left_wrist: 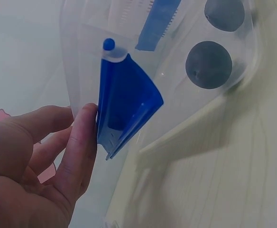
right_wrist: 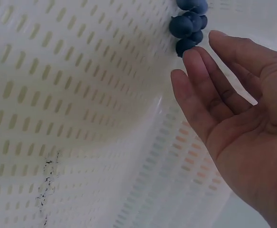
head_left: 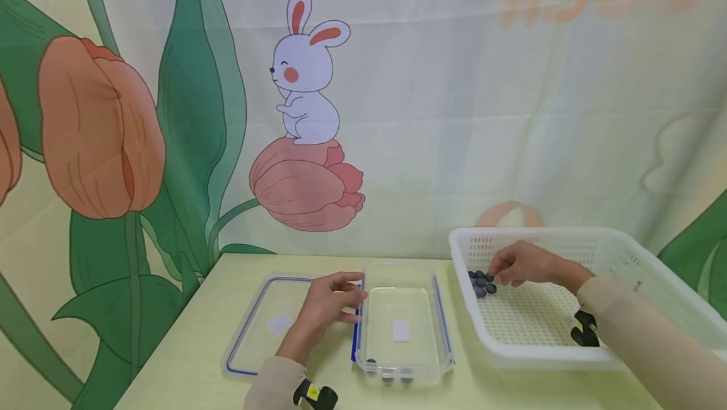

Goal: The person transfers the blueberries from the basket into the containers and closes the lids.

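Note:
My left hand (head_left: 330, 303) rests its fingertips against the left wall of a clear plastic container (head_left: 420, 340), right by a hanging blue latch flap (left_wrist: 126, 97). Inside that container, a few blueberries (left_wrist: 208, 65) lie along its near end. Over in the white plastic basket (head_left: 494, 350), my right hand (head_left: 528, 263) reaches down to a cluster of blueberries (head_left: 480, 285) by the left wall. Its fingertips are right at the nearest blueberry (right_wrist: 185, 47), with the thumb held apart from the other fingers.
A clear lid with a blue seal (head_left: 244, 340) lies flat on the table (head_left: 187, 334), left of the container and partly behind my left hand. Behind the table hangs a curtain (head_left: 420, 113) printed with tulips and a rabbit. The basket's raised walls surround my right hand.

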The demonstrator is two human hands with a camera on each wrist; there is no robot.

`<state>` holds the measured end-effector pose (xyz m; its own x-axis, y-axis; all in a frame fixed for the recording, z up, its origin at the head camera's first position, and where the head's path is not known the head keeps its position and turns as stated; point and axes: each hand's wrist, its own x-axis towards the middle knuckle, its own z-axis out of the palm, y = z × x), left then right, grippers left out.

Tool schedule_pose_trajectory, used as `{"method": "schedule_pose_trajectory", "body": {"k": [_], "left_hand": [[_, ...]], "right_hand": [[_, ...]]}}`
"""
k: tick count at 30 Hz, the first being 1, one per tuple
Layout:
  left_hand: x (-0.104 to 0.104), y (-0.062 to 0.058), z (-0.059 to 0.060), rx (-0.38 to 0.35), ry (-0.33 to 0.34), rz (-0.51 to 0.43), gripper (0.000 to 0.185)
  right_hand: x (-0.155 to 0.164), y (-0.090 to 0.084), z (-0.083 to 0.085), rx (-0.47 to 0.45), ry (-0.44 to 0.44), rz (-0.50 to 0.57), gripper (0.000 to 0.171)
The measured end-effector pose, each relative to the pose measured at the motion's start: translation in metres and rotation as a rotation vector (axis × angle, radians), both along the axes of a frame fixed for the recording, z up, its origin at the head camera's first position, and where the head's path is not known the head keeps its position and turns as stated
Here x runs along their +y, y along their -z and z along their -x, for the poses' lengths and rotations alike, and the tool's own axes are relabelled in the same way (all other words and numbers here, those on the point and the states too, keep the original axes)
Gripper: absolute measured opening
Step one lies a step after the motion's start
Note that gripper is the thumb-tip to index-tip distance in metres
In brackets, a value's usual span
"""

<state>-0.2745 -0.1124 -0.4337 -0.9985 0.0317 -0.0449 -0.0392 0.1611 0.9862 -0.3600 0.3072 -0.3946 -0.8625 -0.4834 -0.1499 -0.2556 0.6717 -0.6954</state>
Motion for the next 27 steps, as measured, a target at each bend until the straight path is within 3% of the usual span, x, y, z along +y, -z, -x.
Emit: {"method": "schedule_pose_trajectory", "body": {"k": [10, 27], "left_hand": [[0.000, -0.001, -0.001, 0.001, -0.001, 0.010, 0.041], [0.001, 0.001, -0.001, 0.008, -0.008, 0.019, 0.041]], "right_hand": [[-0.004, 0.006, 0.000, -0.039, -0.066, 0.008, 0.013], [-0.010, 0.010, 0.001, 0.040, -0.086, -0.040, 0.006]]}}
